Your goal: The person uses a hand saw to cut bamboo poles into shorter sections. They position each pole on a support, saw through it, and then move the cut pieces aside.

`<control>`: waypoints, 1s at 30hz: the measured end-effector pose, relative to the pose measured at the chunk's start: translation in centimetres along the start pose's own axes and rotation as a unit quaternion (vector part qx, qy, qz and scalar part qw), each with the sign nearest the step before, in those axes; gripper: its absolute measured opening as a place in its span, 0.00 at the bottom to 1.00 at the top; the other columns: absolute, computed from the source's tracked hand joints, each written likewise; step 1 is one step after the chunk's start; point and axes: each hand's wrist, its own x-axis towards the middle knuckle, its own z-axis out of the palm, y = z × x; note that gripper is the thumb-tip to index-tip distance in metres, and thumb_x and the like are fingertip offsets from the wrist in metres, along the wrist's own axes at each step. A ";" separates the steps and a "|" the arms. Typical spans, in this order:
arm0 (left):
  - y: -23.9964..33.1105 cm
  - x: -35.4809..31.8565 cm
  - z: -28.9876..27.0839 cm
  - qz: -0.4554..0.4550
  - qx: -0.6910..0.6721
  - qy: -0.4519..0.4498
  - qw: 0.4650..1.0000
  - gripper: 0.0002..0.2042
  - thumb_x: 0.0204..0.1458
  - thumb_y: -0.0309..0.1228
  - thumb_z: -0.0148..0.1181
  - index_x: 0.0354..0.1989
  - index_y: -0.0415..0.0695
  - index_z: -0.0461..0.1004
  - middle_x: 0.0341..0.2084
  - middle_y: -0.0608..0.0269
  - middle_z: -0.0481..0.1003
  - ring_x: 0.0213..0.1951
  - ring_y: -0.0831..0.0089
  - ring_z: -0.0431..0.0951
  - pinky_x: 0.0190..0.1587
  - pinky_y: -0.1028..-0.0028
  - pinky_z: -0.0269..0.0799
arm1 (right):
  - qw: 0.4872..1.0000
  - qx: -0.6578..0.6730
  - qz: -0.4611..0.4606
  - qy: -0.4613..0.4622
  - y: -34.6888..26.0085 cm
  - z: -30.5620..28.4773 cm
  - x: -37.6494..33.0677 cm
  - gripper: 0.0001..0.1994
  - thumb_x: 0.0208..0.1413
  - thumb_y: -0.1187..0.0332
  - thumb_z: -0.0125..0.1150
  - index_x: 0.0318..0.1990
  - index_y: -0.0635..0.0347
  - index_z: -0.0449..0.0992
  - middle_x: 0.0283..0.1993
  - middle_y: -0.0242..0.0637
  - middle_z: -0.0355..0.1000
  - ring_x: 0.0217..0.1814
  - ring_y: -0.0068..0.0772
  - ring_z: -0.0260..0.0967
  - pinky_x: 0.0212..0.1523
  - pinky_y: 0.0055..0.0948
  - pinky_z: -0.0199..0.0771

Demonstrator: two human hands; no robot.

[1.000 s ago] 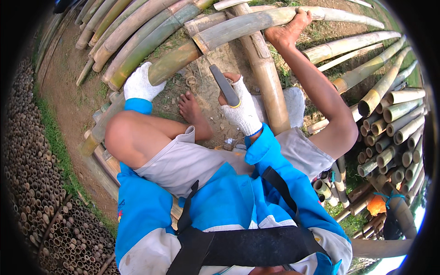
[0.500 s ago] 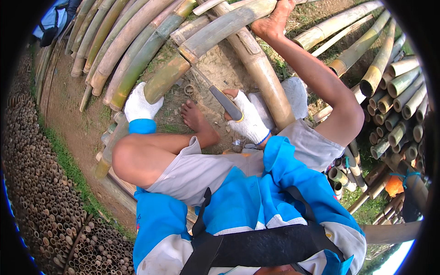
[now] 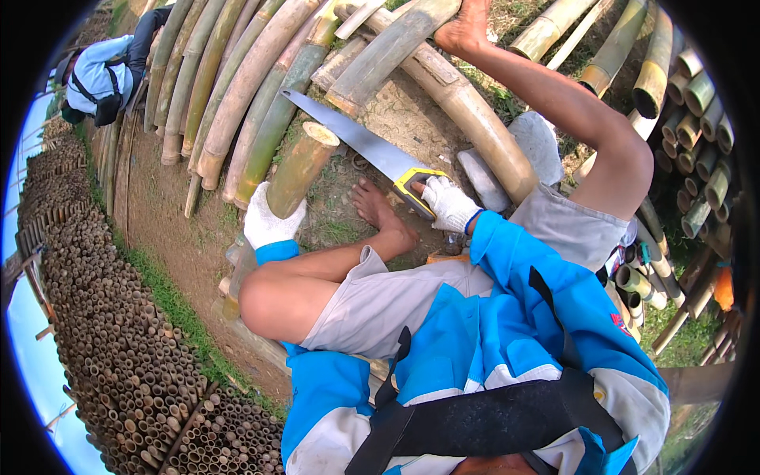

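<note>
My left hand, in a white knit glove, grips the lower end of a short greenish-brown bamboo piece. That piece stands tilted, its pale cut end facing up and apart from the longer bamboo pole. In my gloved right hand is a handsaw with a black and yellow handle, held by that handle. The saw's broad blade shows flat and points up and left, between the cut piece and the pole. My bare right foot rests against the pole's far end.
A thick bamboo log lies beneath the pole, with grey stones beside it. Long poles lie at the far left; cut bamboo is stacked at right. A large stack of bamboo fills the left. Another person bends at the upper left.
The short bamboo piece has come off the pole, and my left hand has lifted it clear. The saw has left the cut and turned, so its blade now shows broadside. My view has shifted left.
</note>
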 end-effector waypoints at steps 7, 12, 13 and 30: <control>-1.2 -1.2 0.3 0.094 -0.095 -0.193 0.972 0.48 0.37 0.48 0.88 0.70 0.42 0.74 0.59 0.52 0.82 0.59 0.57 0.84 0.64 0.62 0.79 | 0.988 0.146 0.034 -0.027 -1.5 -1.5 0.3 0.37 0.53 0.56 0.79 0.69 0.62 0.76 0.67 0.59 0.74 0.71 0.65 0.71 0.70 0.54 0.75; 3.6 0.5 -2.2 0.122 -0.141 -0.294 0.937 0.49 0.40 0.48 0.88 0.71 0.42 0.72 0.59 0.51 0.84 0.59 0.60 0.86 0.62 0.64 0.81 | 0.946 0.321 0.035 -0.014 -4.1 -2.2 1.5 0.44 0.57 0.45 0.80 0.72 0.66 0.71 0.62 0.59 0.75 0.67 0.57 0.74 0.65 0.48 0.75; 4.9 1.2 -2.9 0.144 -0.143 -0.291 0.935 0.49 0.40 0.49 0.88 0.71 0.42 0.73 0.59 0.50 0.84 0.59 0.60 0.86 0.62 0.64 0.81 | 0.941 0.337 0.012 -0.010 -5.0 -1.8 1.9 0.43 0.58 0.43 0.80 0.71 0.66 0.71 0.58 0.55 0.76 0.63 0.52 0.75 0.61 0.46 0.76; 27.3 6.4 -8.7 0.361 -0.141 -0.450 0.804 0.48 0.43 0.58 0.85 0.68 0.39 0.75 0.56 0.47 0.86 0.58 0.57 0.88 0.60 0.61 0.83 | 0.757 0.605 -0.053 0.242 -12.5 -7.8 1.1 0.27 0.62 0.48 0.82 0.56 0.59 0.83 0.47 0.36 0.82 0.47 0.34 0.77 0.49 0.38 0.80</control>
